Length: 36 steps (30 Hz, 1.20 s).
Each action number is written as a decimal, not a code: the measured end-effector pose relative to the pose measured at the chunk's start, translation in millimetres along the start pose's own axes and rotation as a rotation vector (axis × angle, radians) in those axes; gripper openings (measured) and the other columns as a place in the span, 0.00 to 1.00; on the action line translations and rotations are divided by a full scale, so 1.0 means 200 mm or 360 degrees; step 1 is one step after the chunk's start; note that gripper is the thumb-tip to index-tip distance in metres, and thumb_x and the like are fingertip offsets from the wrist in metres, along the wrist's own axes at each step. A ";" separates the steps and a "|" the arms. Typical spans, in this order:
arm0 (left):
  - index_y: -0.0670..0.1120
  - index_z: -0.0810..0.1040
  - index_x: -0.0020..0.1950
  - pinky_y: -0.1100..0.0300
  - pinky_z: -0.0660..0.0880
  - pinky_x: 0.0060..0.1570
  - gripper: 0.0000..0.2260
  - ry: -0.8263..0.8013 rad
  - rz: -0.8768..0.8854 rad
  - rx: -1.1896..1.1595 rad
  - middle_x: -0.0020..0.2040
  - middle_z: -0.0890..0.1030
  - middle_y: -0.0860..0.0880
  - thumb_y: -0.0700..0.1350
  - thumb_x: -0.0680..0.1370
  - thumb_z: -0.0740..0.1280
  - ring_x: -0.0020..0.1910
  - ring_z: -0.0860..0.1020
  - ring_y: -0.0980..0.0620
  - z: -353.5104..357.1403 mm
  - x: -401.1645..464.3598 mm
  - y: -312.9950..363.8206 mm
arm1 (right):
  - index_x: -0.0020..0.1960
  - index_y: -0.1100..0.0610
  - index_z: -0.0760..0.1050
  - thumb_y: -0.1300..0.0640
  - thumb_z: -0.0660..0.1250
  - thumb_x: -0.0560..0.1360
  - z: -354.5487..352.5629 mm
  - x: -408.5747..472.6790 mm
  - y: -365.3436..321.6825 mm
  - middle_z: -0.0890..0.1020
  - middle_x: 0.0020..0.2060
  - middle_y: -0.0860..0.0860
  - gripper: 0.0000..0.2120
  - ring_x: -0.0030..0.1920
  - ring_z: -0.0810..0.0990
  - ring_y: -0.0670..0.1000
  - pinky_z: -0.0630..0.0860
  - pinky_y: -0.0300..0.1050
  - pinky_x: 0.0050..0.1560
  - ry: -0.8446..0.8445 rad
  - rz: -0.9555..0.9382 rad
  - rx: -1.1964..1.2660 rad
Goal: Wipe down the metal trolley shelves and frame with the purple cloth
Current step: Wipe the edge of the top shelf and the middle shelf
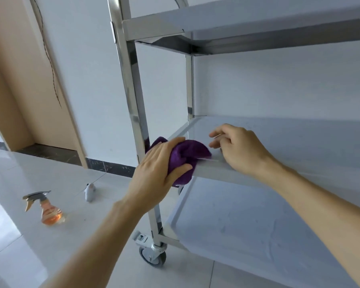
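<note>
The metal trolley (133, 84) fills the right half of the view, with a top, middle and bottom shelf. My left hand (156, 165) grips the bunched purple cloth (185, 156) against the front left corner of the middle shelf (289, 142), beside the near upright post. My right hand (237, 148) rests on that shelf's front rim just right of the cloth, fingers loosely curled over the edge. Part of the cloth hangs below the rim.
A spray bottle of orange liquid (48, 208) stands on the tiled floor at the left. A small white and grey object (89, 192) lies behind it. The trolley's front left caster (153, 256) sits below my left forearm. A wooden door frame (19, 80) stands at the far left.
</note>
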State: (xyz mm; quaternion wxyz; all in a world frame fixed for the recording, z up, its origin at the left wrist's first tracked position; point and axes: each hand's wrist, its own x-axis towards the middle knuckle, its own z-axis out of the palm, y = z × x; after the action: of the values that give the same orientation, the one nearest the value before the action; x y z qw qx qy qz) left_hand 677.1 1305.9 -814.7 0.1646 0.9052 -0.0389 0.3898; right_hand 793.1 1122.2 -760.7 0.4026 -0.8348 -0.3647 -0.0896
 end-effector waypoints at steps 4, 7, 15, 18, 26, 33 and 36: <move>0.57 0.71 0.65 0.66 0.64 0.54 0.20 0.0206 -0.0018 0.0089 0.54 0.79 0.61 0.64 0.78 0.57 0.53 0.71 0.61 0.03 0.03 0.01 | 0.58 0.51 0.77 0.65 0.52 0.79 -0.11 -0.03 0.02 0.83 0.49 0.44 0.18 0.53 0.80 0.46 0.75 0.33 0.45 -0.0046 -0.0022 -0.0204; 0.57 0.75 0.59 0.62 0.66 0.47 0.18 0.0353 -0.0097 0.0049 0.43 0.79 0.60 0.64 0.79 0.53 0.43 0.70 0.60 0.05 0.07 0.04 | 0.55 0.49 0.76 0.64 0.53 0.79 -0.24 -0.05 0.09 0.82 0.48 0.41 0.17 0.53 0.80 0.46 0.73 0.35 0.46 -0.0104 0.0002 -0.0446; 0.49 0.82 0.50 0.51 0.73 0.47 0.22 0.0649 -0.0031 -0.0057 0.38 0.82 0.54 0.56 0.82 0.50 0.37 0.78 0.49 0.23 0.11 0.25 | 0.55 0.48 0.78 0.65 0.56 0.78 -0.45 -0.19 0.30 0.82 0.51 0.42 0.17 0.52 0.77 0.43 0.68 0.33 0.51 -0.0136 0.0074 -0.0762; 0.49 0.82 0.49 0.51 0.72 0.43 0.24 0.0564 0.0109 0.0025 0.37 0.82 0.52 0.58 0.82 0.50 0.35 0.77 0.46 0.34 0.15 0.43 | 0.55 0.50 0.80 0.65 0.57 0.79 -0.51 -0.25 0.38 0.81 0.52 0.45 0.16 0.52 0.75 0.46 0.65 0.40 0.53 0.0000 0.0196 -0.0799; 0.50 0.82 0.51 0.54 0.73 0.40 0.22 0.0583 0.0214 0.0050 0.38 0.81 0.54 0.57 0.83 0.49 0.36 0.79 0.50 0.25 0.13 0.27 | 0.53 0.54 0.83 0.64 0.58 0.78 -0.52 -0.32 0.40 0.85 0.54 0.49 0.15 0.56 0.80 0.53 0.66 0.38 0.52 0.0169 0.0279 -0.0817; 0.47 0.79 0.46 0.54 0.69 0.46 0.17 0.0739 -0.0311 0.0164 0.34 0.77 0.53 0.51 0.81 0.53 0.35 0.76 0.47 0.20 0.13 0.17 | 0.54 0.53 0.81 0.65 0.56 0.78 -0.52 -0.30 0.45 0.84 0.56 0.51 0.17 0.60 0.79 0.54 0.73 0.46 0.62 0.0150 0.0215 -0.0794; 0.48 0.80 0.46 0.52 0.72 0.44 0.19 0.0533 -0.0131 0.0130 0.35 0.80 0.52 0.53 0.81 0.52 0.35 0.77 0.46 0.29 0.14 0.41 | 0.47 0.49 0.81 0.69 0.56 0.76 -0.55 -0.29 0.47 0.84 0.49 0.46 0.20 0.53 0.80 0.47 0.70 0.37 0.54 0.0288 0.0283 -0.0399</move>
State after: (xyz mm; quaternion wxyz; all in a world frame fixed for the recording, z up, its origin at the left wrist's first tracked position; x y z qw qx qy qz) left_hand 720.9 1211.7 -809.0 0.1478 0.8344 0.0419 0.5293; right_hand 830.6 971.0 -770.1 0.3328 -0.8959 -0.2378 -0.1732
